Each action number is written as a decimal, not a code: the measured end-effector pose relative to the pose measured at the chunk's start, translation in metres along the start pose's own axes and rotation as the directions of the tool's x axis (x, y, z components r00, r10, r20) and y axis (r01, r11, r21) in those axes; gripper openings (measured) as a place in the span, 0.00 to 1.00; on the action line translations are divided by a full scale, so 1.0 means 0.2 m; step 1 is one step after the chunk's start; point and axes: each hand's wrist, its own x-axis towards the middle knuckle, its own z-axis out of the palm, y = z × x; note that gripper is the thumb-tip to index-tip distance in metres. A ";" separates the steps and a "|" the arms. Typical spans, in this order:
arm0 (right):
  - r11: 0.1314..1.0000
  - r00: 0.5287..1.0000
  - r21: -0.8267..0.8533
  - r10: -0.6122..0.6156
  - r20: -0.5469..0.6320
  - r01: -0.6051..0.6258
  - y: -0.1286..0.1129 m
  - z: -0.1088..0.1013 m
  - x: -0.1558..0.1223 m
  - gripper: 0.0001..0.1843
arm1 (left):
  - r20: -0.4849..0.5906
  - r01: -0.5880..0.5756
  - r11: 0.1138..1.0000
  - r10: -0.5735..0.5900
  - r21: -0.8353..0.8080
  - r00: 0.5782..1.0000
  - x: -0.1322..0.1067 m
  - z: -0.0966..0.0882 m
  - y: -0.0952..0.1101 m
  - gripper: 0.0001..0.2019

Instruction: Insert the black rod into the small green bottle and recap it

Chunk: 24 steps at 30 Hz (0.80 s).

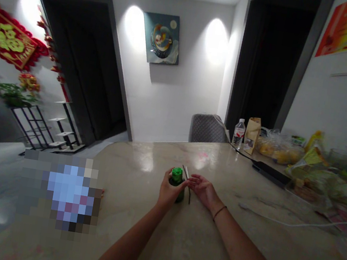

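My left hand (168, 191) is wrapped round a small dark green bottle (179, 197) that stands on the table, its top a bright, crinkled green (177, 173). The thumb crosses the front and hides much of the bottle. Just to the right, my right hand (204, 190) has its palm turned partly up and its fingertips brought together at a thin dark stick (189, 194). This stick slants beside the bottle, and a narrow white strip (186, 172) shows near its upper end. A thin band circles my right wrist.
On the pale marbled table (131, 229), a black device (270, 174) with a cable and a white cord (287, 222) lie at right. Behind are a water bottle (238, 134), a paper bag (252, 136) and plastic food bags (280, 149). A chair (208, 129) stands beyond; a pixelated patch is left.
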 end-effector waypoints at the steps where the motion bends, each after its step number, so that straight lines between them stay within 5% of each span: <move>1: 1.000 1.000 -0.002 -0.004 0.001 0.004 0.00 0.00 0.00 0.24 | -0.002 -0.009 1.000 0.009 0.014 1.000 0.01 0.00 0.01 0.32; 7: 1.000 1.000 -0.014 -0.024 -0.016 0.023 0.01 0.01 0.00 0.24 | 0.084 0.030 0.979 -0.047 0.201 0.995 0.04 0.01 0.04 0.23; 12: 0.999 1.000 -0.030 -0.023 -0.011 0.023 0.01 0.00 -0.01 0.24 | 0.050 0.019 0.959 -0.035 0.283 0.998 0.03 0.02 0.04 0.19; 24: 1.000 1.000 -0.004 -0.020 -0.002 0.020 0.01 -0.02 0.01 0.24 | -0.069 0.035 0.979 -0.021 0.202 0.997 0.00 0.04 0.03 0.23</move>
